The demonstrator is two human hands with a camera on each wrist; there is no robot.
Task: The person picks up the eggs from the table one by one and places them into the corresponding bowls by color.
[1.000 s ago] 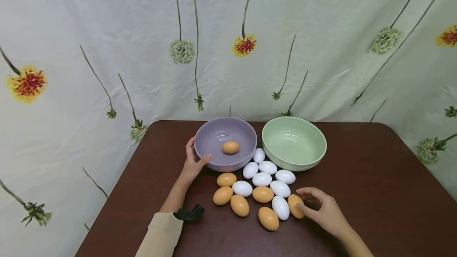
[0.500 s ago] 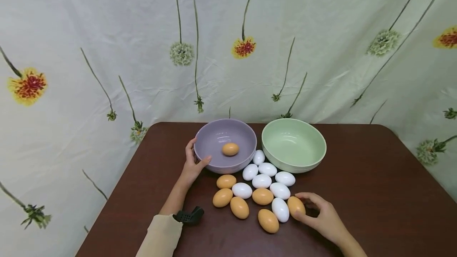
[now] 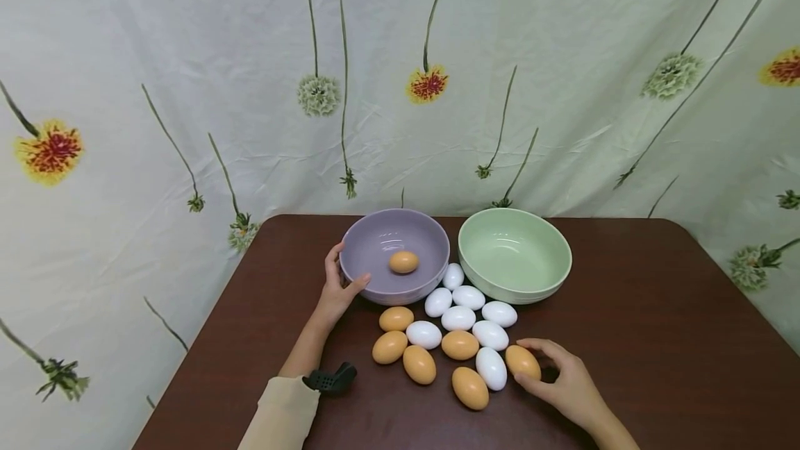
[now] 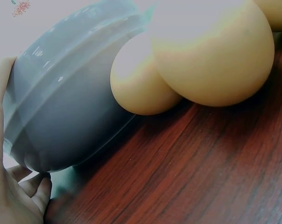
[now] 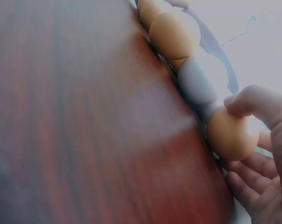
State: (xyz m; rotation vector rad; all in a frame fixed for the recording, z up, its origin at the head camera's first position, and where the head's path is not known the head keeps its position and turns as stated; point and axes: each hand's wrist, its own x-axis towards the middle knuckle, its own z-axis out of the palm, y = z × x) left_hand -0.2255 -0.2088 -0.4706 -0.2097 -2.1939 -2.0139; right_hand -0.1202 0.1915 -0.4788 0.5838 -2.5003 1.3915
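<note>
Pinching a brown egg (image 3: 523,362) with the right hand (image 3: 565,382), opened to egg width, lower right of the head view; perhaps only lightly, hard to judge through wrist-view glare. Could lose it by squeezing off-centre, or bump the neighbouring white egg (image 3: 491,369) by dragging sideways. Gripping the purple bowl (image 3: 384,236) near centre, left hand (image 3: 337,292).

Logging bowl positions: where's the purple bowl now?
In the head view, the purple bowl stands near the far edge of the table, just left of the green bowl, with the left hand holding its left side.
</note>
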